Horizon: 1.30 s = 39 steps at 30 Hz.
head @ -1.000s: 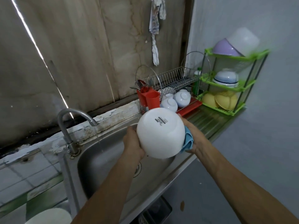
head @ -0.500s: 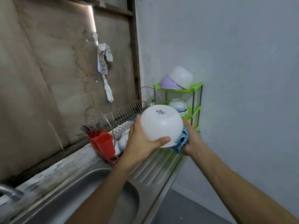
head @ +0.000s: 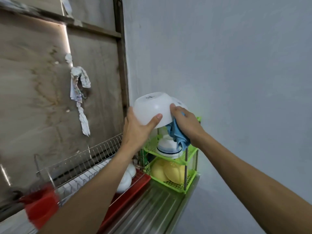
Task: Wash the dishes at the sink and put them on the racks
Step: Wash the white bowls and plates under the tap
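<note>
A large white bowl [head: 152, 108] is held upside down above the top tier of the green corner rack [head: 190, 153]. My left hand [head: 136, 129] grips its rim from the left, thumb across the front. My right hand [head: 184, 122] presses against the bowl's right side with a blue cloth [head: 177, 135] bunched in it. Another white bowl [head: 179, 103] shows just behind the held one on the top tier. The rack's middle tier carries a white bowl with blue bands [head: 168, 147], and its lowest tier holds yellow bowls [head: 168, 172].
A wire dish rack [head: 79, 164] with a red tray [head: 133, 191] stands along the back wall, holding white bowls [head: 126, 179] and a red cup [head: 42, 205]. The ribbed steel drainboard [head: 152, 211] runs below. A rag [head: 79, 97] hangs on the wall.
Both hands have carried the bowl from over the sink rightward and up to the top of the green rack. The view has swung right; the sink and tap are out of sight.
</note>
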Available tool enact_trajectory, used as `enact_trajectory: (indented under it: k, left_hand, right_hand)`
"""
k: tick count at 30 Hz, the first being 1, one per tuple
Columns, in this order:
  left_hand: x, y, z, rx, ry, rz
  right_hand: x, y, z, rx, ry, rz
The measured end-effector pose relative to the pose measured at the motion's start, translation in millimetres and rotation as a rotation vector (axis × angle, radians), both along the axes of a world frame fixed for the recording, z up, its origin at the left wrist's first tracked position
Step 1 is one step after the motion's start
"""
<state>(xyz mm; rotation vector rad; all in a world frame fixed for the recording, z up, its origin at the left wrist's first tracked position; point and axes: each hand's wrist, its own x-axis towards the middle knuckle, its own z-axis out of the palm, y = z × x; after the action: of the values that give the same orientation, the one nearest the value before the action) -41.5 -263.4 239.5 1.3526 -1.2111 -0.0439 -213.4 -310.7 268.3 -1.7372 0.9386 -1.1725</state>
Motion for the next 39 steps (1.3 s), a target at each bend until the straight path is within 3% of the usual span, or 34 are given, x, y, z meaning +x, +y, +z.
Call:
enact_trajectory:
  k: [7,17,21,27,31,39]
  left_hand:
    - [42.1,-79.6,30.7,0.01,0.144,-0.082]
    - [79.4,-168.6,17.8,0.239,0.256,-0.147]
    - [82.1,-185.8,9.2,0.349,0.196,-0.136]
    - [105.6,-211.6,16.9,0.596,0.06,-0.139]
    - [93.1,-200.4,30.9,0.492,0.037,-0.216]
    - [85.9,-199.1,23.9,0.436,0.011,-0.206]
  right_hand:
    - [32.7,-76.6,47.2,-0.075,0.073,0.058]
    - [75.1,-154.3,61.4,-0.072,0.347,0.004]
    - [79.8,-166.6,57.5,-0.13,0.487,-0.086]
    - [84.2,-169.3,75.1,-0.159,0.866,-0.131]
    - [81.7,-175.2,72.6,-0.175,0.864,-0.172]
    - [78.6,-169.0,51.7,-0.22,0.594,-0.232]
